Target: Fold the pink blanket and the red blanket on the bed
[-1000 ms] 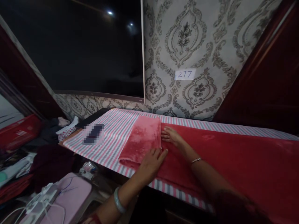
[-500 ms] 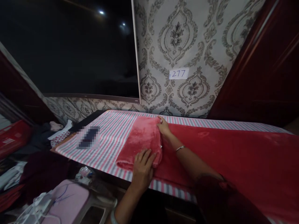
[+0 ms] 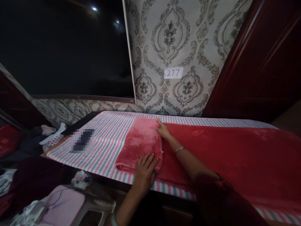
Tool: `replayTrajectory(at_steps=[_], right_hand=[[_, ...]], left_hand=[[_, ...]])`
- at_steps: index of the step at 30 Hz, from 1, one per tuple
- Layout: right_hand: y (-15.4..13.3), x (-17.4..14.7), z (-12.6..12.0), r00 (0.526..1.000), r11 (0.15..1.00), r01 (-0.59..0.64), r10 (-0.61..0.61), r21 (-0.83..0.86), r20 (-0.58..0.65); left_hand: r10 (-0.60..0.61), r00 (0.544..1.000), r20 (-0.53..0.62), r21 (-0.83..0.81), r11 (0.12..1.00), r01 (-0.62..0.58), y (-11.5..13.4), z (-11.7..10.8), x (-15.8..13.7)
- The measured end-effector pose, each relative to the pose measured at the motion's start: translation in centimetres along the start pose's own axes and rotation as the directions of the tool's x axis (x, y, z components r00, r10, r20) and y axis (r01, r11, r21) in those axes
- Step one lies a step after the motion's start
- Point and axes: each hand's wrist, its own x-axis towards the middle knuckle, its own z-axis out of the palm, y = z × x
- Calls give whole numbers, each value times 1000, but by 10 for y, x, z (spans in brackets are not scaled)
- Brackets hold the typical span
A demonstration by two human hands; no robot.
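A plush red blanket (image 3: 223, 157) lies lengthwise over a striped sheet. Its left end is folded over into a lighter pink-red flap (image 3: 141, 141). My left hand (image 3: 145, 171) rests flat on the near right corner of this flap, fingers stretched out. At the far right corner is my right hand (image 3: 162, 130), its index finger extended and its thumb apart, touching the folded edge. Neither hand grips the fabric. A small white tag shows at the fold between the two hands.
Pink, grey and white stripes cover the sheet (image 3: 103, 135) under the blanket. A pixelated dark object (image 3: 82, 140) lies on its left part. Behind hangs a large television (image 3: 70, 50). A pinkish stool (image 3: 64, 202) with cables stands at the lower left, near piled clothes (image 3: 35, 175).
My right hand has let go of the flap's far corner and now lies flatter against it. My left hand stays pressed on the near corner. The view has shifted slightly right.
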Motion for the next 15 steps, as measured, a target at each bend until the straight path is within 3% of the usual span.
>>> replayTrajectory(at_steps=[4,9,15], right_hand=[[3,0,-12,999,1000,15,-16,-21,-52],[19,-12,-34,993,994,-44,34,-96,-109],[30,-25,-36,993,990,-63,50,-125,-102]], left_hand=[[44,998,-49,-39,998,-46,8,-8,13],[83,983,166,-36,996,-78,25,9,13],[49,979,200,-27,999,-45,33,22,1]])
